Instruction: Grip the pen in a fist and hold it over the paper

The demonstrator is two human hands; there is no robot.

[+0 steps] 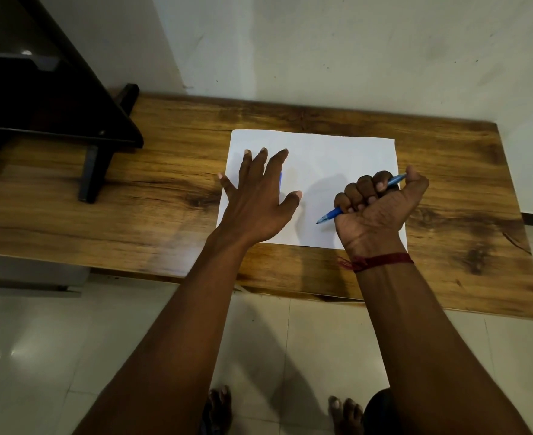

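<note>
Pen [359, 197], blue, ballpoint: you hold it in your right hand [378, 208], all four fingers curled round the barrel in a fist and the thumb up at the far end. The tip points left and toward you and sits just above or on the paper; you cannot tell from this view whether it touches. The rear end of the barrel sticks out past your thumb, over the right edge of the sheet.

Sheet of paper [328, 158], white, blank where visible: it lies flat on the worktop [171, 171], right of centre, long side toward you.

Left hand [259, 196]: fingers straight and spread, palm down on the left part of the sheet, holding nothing. The little finger reaches over the sheet's left edge. A short blue mark or object [280, 182] shows just beside the forefinger; what it is cannot be told.

Red thread band [378, 262]: tied round your right wrist, which lies over the near edge of the sheet.

Worktop: wood-grain board with dark knots, set against a white wall [321, 48].

Black stand [55, 105]: at the left end of the worktop, one leg resting on the board, well apart from the sheet.

Tiled floor [70, 356]: pale and glossy below the worktop, your bare toes [343, 409] at the bottom edge.
</note>
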